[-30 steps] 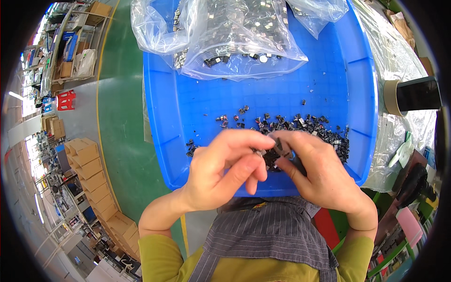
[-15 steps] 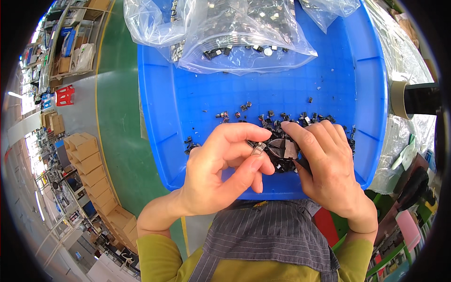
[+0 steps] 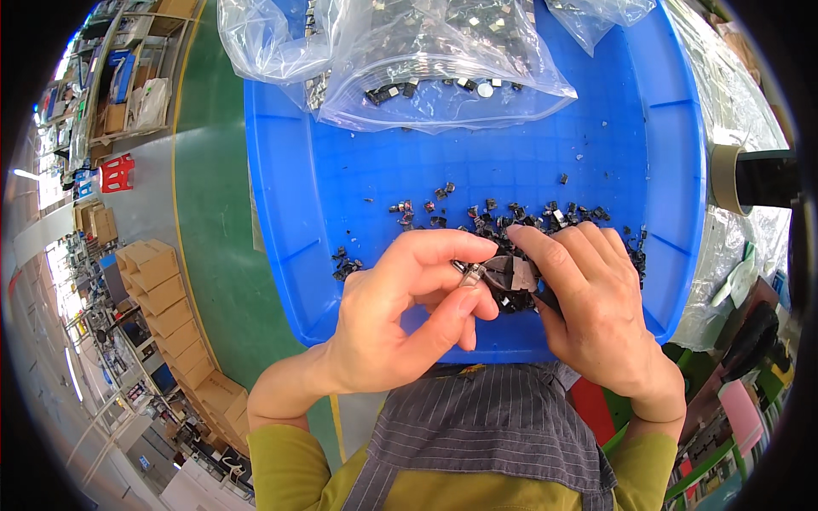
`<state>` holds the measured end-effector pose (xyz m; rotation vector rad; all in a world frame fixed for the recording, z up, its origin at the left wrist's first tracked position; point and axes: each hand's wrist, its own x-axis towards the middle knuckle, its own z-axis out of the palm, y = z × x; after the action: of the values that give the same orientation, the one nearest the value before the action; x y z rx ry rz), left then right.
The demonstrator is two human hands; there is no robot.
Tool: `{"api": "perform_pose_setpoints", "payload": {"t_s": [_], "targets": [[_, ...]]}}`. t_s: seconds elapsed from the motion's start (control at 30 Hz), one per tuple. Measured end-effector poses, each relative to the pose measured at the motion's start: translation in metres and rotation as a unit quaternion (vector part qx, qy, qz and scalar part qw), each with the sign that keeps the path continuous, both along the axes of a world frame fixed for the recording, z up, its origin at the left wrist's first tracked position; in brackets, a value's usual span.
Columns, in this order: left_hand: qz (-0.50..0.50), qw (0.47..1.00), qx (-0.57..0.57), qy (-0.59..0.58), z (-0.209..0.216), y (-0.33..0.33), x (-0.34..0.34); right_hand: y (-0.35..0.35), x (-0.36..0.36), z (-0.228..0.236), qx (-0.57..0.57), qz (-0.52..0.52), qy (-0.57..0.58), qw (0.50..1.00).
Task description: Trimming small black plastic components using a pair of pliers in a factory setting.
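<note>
Between thumb and fingers, my left hand (image 3: 407,308) pinches a small metal-and-black part (image 3: 469,273), which looks like a connector. My right hand (image 3: 590,298) is wrapped round a pair of pliers (image 3: 516,274), whose dark head points left. The plier tips meet or nearly meet the right side of the part; whether they grip it is too small to tell. Most of the handles are hidden under my right palm. Under and beyond both hands lie many loose small black and metal pieces (image 3: 487,223) in a blue plastic tray (image 3: 388,179).
Clear zip bags (image 3: 443,94) of similar small parts lie across the tray's far end. To the right, a tape roll (image 3: 726,179) stands beside plastic sheeting (image 3: 750,102). On the left are a green floor (image 3: 213,213), stacked cardboard boxes (image 3: 170,298) and a red stool (image 3: 118,173).
The small part in my left hand has tilted slightly and come closer to the plier tips. My right hand has barely moved.
</note>
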<state>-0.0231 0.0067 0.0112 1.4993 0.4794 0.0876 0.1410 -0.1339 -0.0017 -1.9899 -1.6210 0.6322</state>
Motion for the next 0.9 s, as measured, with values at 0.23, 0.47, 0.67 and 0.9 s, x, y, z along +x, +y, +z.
{"api": "perform_pose_setpoints", "payload": {"t_s": [0.23, 0.47, 0.67, 0.9], "targets": [[0.028, 1.0, 0.0, -0.007, -0.001, -0.001, 0.0, -0.001, -0.001, -0.001, -0.017, -0.016, 0.035, 0.999], [0.031, 0.999, -0.009, 0.005, 0.0, -0.001, 0.0, 0.0, 0.0, -0.004, 0.004, -0.001, 0.016, 1.0], [-0.029, 0.999, 0.006, -0.023, 0.001, 0.005, 0.0, -0.001, 0.0, -0.001, -0.001, 0.004, 0.082, 0.997], [-0.074, 0.992, 0.036, -0.092, -0.007, 0.006, -0.001, -0.001, 0.005, 0.007, -0.048, 0.039, 0.331, 0.942]]}}
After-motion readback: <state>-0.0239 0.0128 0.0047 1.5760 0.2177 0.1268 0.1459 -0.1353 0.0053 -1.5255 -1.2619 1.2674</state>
